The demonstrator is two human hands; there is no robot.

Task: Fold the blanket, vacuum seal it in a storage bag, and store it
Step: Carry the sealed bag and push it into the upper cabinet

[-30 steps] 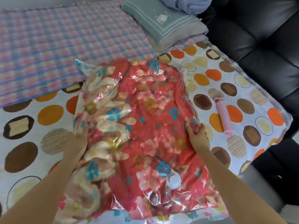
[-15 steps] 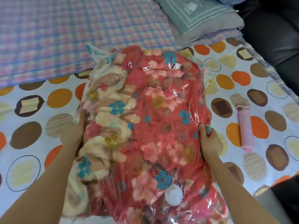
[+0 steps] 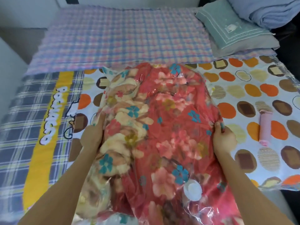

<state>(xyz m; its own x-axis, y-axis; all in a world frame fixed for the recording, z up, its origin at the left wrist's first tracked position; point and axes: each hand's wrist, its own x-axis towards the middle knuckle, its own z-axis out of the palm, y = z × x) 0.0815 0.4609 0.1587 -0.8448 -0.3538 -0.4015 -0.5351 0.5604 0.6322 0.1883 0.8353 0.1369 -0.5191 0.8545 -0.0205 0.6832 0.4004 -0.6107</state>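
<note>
Bed with dotted sheet carrying storage bag, floral blanket lying inside. Left hand pressing bag's left side, fingers straight. Right hand pinching bag's right edge, fingers curling on plastic. Pink roll lying right of bag.

Bed: spotted sheet over it; brown, orange and cream ovals on white
Far side: pink-and-lilac checked cover, spread flat
Left: blue plaid cloth with a yellow lettered band
Far right corner: grey-green pillow on the checked cover; pale blue folded bedding behind it
Middle: clear storage bag holding a red flowered blanket; lies on the spotted sheet
Right: pink roll on the spotted sheet; apart from the storage bag
</note>
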